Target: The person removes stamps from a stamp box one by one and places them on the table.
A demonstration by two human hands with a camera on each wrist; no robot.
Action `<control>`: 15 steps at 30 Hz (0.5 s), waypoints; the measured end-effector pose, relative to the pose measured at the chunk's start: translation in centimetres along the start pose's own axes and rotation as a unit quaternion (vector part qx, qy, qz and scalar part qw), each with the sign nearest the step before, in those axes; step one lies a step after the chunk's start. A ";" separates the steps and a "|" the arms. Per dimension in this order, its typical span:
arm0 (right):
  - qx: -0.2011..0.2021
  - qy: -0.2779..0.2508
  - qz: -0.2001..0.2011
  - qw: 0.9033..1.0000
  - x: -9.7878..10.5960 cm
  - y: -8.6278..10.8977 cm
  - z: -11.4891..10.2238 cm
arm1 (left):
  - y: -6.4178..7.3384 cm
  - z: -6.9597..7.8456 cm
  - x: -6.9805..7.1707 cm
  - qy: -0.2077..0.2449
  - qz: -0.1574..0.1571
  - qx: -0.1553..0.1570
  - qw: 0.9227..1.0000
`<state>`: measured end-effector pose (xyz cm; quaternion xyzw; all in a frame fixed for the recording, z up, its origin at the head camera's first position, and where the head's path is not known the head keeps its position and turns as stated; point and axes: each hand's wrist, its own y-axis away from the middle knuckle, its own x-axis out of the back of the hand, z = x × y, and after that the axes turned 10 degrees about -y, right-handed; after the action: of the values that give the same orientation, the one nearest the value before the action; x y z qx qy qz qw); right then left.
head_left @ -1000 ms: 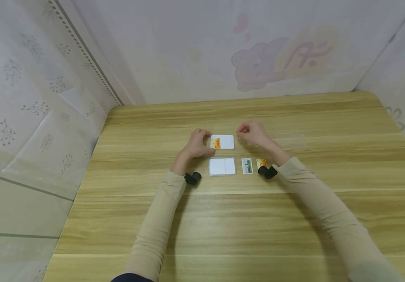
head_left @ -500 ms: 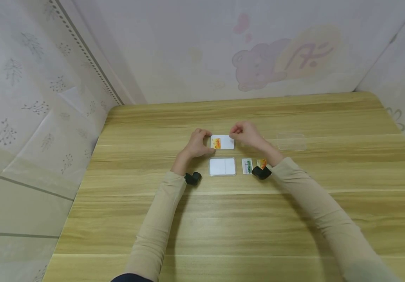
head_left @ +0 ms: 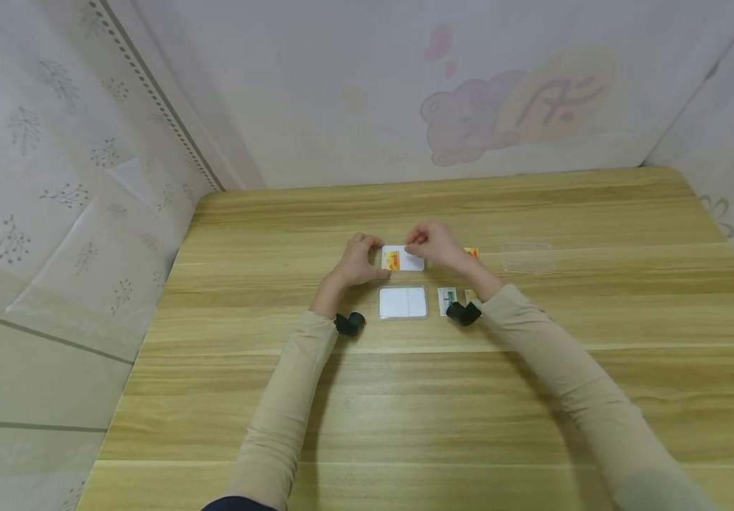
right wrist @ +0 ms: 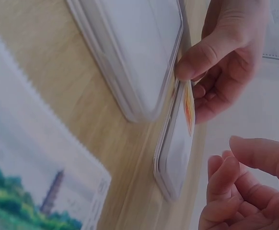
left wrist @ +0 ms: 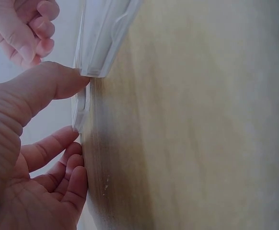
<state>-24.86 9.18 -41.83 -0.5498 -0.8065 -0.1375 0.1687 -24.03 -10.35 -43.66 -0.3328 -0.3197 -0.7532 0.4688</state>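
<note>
My left hand [head_left: 357, 262] grips the left end of a flat case with a white insert [head_left: 413, 259], thumb on the near edge and a finger at the far edge. An orange stamp [head_left: 394, 260] lies at the left of that insert. Over the case's right part is my right hand [head_left: 440, 245], fingers curled and thumb close to the index fingertip. I cannot tell whether it pinches something thin. Both hands show in the right wrist view beside the held case [right wrist: 175, 158]. In the left wrist view, a clear case end [left wrist: 79, 112] sits between left thumb and fingers.
A second clear case [head_left: 402, 301] with a white insert lies nearer on the wooden table [head_left: 444, 411]. Right of it lies a perforated stamp with a pagoda [right wrist: 48, 196]. Another orange stamp [head_left: 472, 251] shows behind the right wrist. A transparent lid-like piece [head_left: 529, 257] lies farther right.
My right hand has moved left from beside the held case to over its right part, fingers still curled. An orange stamp behind the wrist has come into view. The left hand stays put.
</note>
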 end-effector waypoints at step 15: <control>-0.035 0.009 -0.033 0.999 -1.1 -0.9 -0.3 | 0.0 -0.1 0.0 -0.001 -0.004 -0.007 1.000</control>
<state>-25.28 7.84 -42.02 -0.5271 -0.8174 -0.1762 0.1516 -24.05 -10.49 -43.72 -0.3355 -0.3161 -0.7572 0.4628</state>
